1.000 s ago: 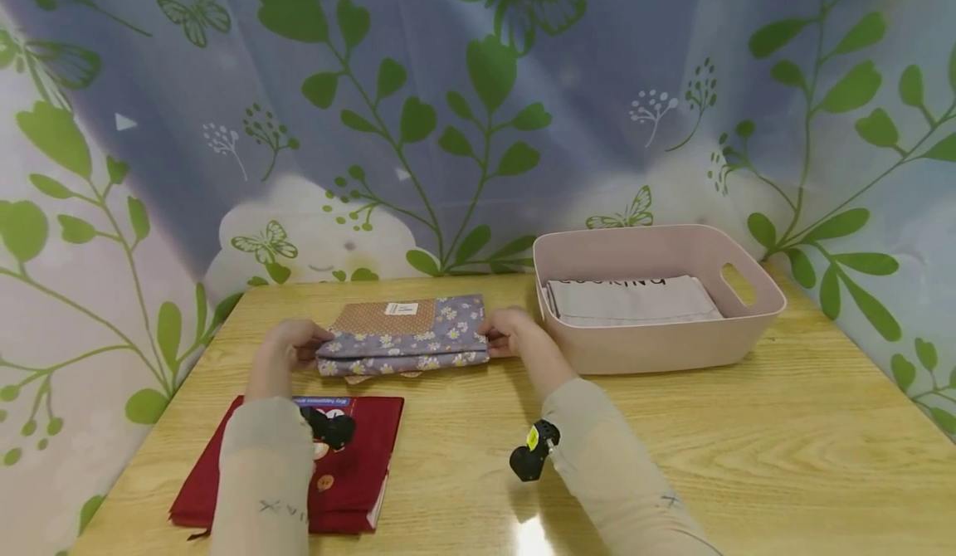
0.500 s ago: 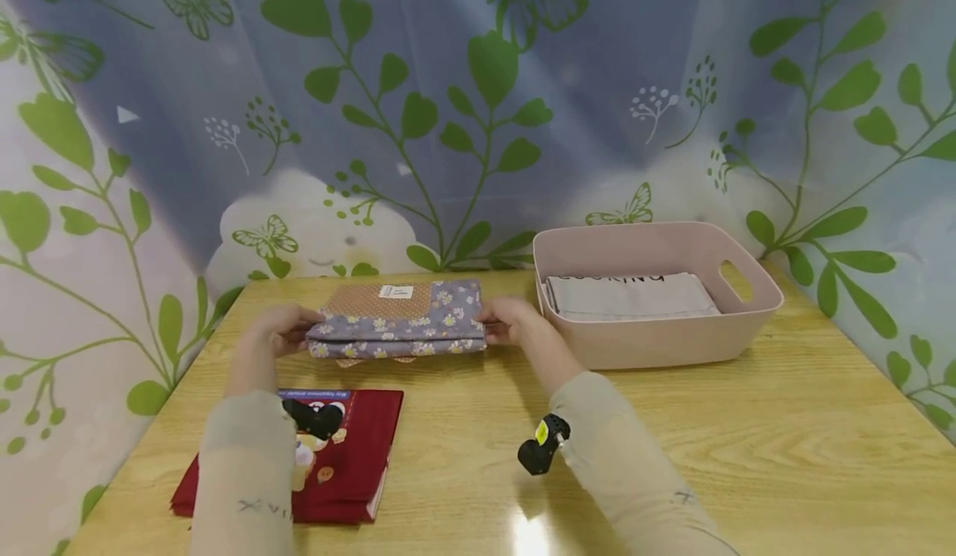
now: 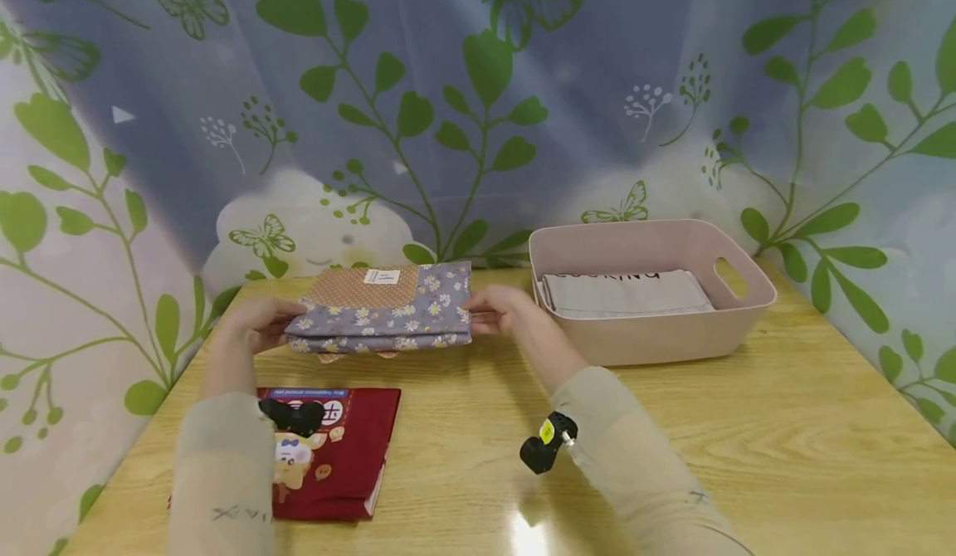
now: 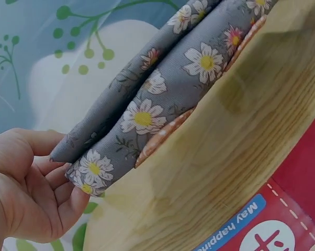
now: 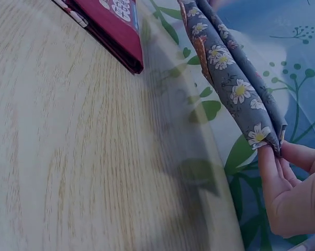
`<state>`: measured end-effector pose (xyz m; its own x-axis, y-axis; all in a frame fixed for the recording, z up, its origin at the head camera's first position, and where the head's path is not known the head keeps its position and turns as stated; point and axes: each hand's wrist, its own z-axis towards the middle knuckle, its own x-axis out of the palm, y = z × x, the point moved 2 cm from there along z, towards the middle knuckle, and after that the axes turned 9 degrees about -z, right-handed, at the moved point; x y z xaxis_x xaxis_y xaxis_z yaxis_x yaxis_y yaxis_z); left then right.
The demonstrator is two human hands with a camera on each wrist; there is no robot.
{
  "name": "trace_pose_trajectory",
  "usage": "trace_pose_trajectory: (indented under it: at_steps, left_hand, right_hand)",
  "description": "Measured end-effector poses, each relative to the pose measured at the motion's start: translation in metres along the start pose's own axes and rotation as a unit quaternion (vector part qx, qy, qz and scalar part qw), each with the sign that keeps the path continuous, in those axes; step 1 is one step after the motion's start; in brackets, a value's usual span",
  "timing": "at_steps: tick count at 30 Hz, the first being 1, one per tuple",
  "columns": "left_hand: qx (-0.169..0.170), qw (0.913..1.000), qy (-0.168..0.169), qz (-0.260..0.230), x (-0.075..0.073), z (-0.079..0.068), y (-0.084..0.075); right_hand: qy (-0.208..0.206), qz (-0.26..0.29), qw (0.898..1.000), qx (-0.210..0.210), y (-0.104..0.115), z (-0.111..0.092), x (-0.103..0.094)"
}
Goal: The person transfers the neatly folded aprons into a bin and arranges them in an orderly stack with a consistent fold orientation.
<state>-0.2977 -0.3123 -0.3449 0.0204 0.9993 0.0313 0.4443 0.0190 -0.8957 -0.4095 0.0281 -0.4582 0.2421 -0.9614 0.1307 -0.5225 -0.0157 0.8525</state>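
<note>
– How is the pose?
– Both arms (image 3: 635, 456) stretch forward; the left hand (image 3: 256, 324) and the right hand (image 3: 505, 309) pinch opposite ends of the floral cloth (image 3: 381, 314).
– Where is it?
– Above the table (image 3: 463, 440), left of the basket (image 3: 650, 343).

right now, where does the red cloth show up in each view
Head: the red cloth is at lower left, partly behind the left sleeve.
Left wrist: lower right, cut off by the frame, its blue label in sight.
Right wrist: at the top, left of centre, cut off by the top edge.
Shared landmark: the daisy cloth, held between the left hand and right hand.
</note>
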Motion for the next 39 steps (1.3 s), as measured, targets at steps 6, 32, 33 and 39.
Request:
trace_pose_trajectory:
  at_steps: [6,32,33,39]
  left_hand:
    - [0.009,0.9998,0.012,-0.015,-0.003,-0.004,-0.008]
    - [0.021,0.9937,0.070,-0.085,0.020,-0.016,-0.031]
    - [0.022,0.9935,0.074,-0.084,0.022,-0.016,-0.031]
    - [0.020,0.9930,0.090,-0.074,0.035,-0.018,-0.033]
  right_hand:
    - [-0.019,-0.012,1.000,-0.014,0.009,0.001,0.001]
    - [-0.005,-0.079,0.994,-0.077,0.083,-0.164,0.005]
    - [-0.005,-0.088,0.993,-0.080,0.084,-0.165,0.002]
    - [-0.010,-0.131,0.987,-0.093,0.089,-0.175,-0.012]
